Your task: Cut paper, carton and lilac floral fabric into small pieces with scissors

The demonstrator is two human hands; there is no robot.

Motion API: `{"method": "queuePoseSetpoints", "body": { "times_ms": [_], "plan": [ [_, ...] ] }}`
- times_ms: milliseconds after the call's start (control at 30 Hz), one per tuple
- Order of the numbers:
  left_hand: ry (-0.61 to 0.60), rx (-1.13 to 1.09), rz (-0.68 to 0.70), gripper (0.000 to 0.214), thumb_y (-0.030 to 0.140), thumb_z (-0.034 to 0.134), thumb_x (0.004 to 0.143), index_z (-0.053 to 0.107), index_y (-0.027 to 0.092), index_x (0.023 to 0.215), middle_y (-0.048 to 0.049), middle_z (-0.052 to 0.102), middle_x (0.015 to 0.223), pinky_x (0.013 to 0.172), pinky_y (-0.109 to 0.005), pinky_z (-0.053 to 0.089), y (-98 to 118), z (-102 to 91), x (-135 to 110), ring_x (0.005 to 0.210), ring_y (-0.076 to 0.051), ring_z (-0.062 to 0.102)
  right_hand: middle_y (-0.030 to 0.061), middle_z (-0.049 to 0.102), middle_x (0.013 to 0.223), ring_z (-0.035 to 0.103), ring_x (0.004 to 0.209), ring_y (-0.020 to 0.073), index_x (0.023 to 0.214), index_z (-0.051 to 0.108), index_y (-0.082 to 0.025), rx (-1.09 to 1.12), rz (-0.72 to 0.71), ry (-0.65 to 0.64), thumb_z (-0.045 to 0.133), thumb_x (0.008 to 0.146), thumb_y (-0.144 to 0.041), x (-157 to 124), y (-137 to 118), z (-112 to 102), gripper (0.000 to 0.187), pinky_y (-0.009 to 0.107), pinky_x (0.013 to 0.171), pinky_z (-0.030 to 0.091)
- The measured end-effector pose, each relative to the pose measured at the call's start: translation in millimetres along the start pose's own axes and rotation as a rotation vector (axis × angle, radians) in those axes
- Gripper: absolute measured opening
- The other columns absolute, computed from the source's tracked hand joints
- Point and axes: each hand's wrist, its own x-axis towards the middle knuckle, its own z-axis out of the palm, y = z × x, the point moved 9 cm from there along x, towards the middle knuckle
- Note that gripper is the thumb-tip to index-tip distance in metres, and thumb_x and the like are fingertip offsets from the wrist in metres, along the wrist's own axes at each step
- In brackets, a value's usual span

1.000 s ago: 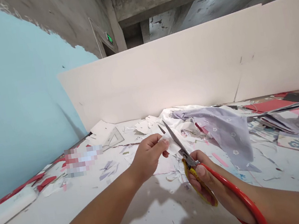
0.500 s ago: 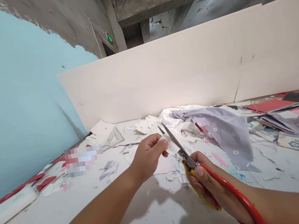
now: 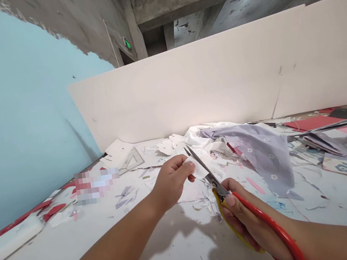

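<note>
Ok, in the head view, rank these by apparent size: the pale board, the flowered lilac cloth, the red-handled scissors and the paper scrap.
1. Pale board
2. Flowered lilac cloth and red-handled scissors: they look alike, and the scissors sit nearer the camera, so I won't rank them.
3. Paper scrap

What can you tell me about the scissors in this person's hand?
The scissors have two slim grey metal blades joined at a pivot, nearly closed, with their tips pointing forward and left. One handle is a long red loop, the other yellow; both look like plastic. The right hand grips them above the table. The blades are at the edge of a small piece of white paper pinched by the left hand.
</note>
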Motion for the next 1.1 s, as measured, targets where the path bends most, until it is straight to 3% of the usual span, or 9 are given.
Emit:
{"method": "queuePoseSetpoints", "body": {
  "times_ms": [167,400,567,700,833,967,1100],
  "plan": [
    [-0.003,0.002,0.006,0.022,0.028,0.051,0.076,0.046,0.017,0.056,0.0043,0.046,0.056,0.061,-0.023,0.038,-1,-0.1,1,0.058,-0.009,0.048,-0.0092,0.037,0.055,0.029,0.037,0.0043,0.082,0.027,-0.025,-0.025,0.08,-0.003,0.027,0.077,-0.072,-1,4,1,0.047,0.016,0.033,0.029],
    [0.009,0.002,0.012,0.024,0.03,0.051,0.076,0.044,0.018,0.056,0.0042,0.044,0.056,0.062,-0.024,0.04,0,-2.5,0,0.059,-0.01,0.048,-0.011,0.033,0.051,0.027,0.037,0.0058,0.082,0.024,-0.025,-0.054,0.054,0.045,0.028,0.077,-0.071,5,2,-6,0.046,0.017,0.033,0.028],
    [0.078,0.056,0.006,0.028,0.041,0.049,0.079,0.049,0.018,0.063,0.0031,0.049,0.06,0.063,-0.024,0.037,-3,-12.9,3,0.062,-0.01,0.048,-0.0094,0.039,0.054,0.034,0.045,0.009,0.084,0.027,-0.026,-0.389,-0.046,0.291,0.044,0.079,-0.054,23,-18,-58,0.034,0.02,0.042,0.031],
    [0.122,0.105,-0.063,0.029,0.043,0.046,0.08,0.052,0.019,0.066,0.0013,0.053,0.064,0.06,-0.025,0.034,-15,-21.0,8,0.063,-0.011,0.047,-0.0015,0.056,0.061,0.049,0.052,0.0162,0.088,0.032,-0.024,-0.834,0.063,0.482,0.046,0.079,-0.046,34,-23,-111,0.028,0.027,0.049,0.036],
    [0.103,0.151,-0.101,0.028,0.044,0.049,0.078,0.055,0.019,0.066,0.0003,0.055,0.065,0.057,-0.025,0.033,-22,-20.6,10,0.063,-0.012,0.047,0.0073,0.062,0.072,0.058,0.062,0.0234,0.096,0.04,-0.021,-1.126,0.214,0.425,0.045,0.08,-0.04,42,-7,-135,0.026,0.029,0.05,0.036],
    [0.066,0.216,-0.128,0.03,0.046,0.049,0.077,0.061,0.02,0.069,-0.0002,0.057,0.062,0.056,-0.025,0.034,-24,-17.7,10,0.063,-0.013,0.048,0.0078,0.064,0.076,0.06,0.065,0.0245,0.096,0.05,-0.02,-1.175,0.27,0.329,0.053,0.073,-0.031,46,7,-139,0.025,0.028,0.049,0.034],
    [0.04,0.241,-0.161,0.028,0.043,0.05,0.076,0.061,0.019,0.068,-0.0017,0.064,0.072,0.057,-0.025,0.037,-25,-14.5,9,0.06,-0.011,0.05,0.0083,0.064,0.074,0.059,0.065,0.0251,0.083,0.06,-0.019,-1.19,0.295,0.322,0.056,0.07,-0.028,43,1,-137,0.017,0.029,0.051,0.035]
  ]
}}
